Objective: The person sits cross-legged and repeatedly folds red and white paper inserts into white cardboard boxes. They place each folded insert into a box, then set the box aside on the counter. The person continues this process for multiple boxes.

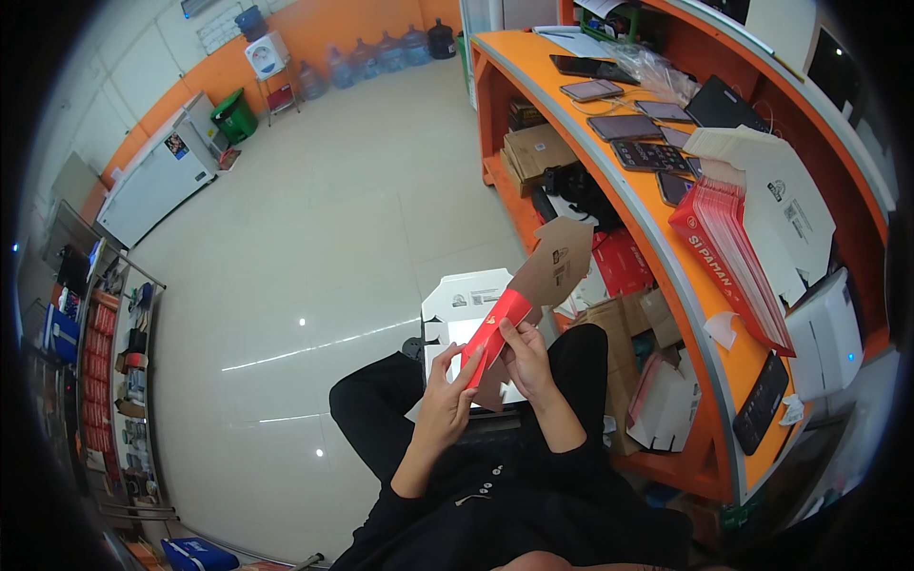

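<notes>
From the head view we see a stack of red sleeves (731,257) and several phones (624,126) on the orange bench (666,276) to our right. Our left hand (446,398) and right hand (526,360) both pinch a red sleeve (495,328) against a brown cardboard blank (550,271) over our lap, above the pale tiled floor (314,257).

A small shop; a curved orange table (609,181) carries phones (624,126) and a stack of red packets (738,252). Stocked display racks (119,371) line the wall; water jugs (381,52) stand by a chest freezer (152,186).

Seated person, both hands at lap: left hand (446,398) and right hand (526,360) grip red folded card (495,333) against brown cardboard cutout (550,268). White flat box (464,297) beneath. Orange counter (609,181) right, red card stack (733,257) on it.
</notes>
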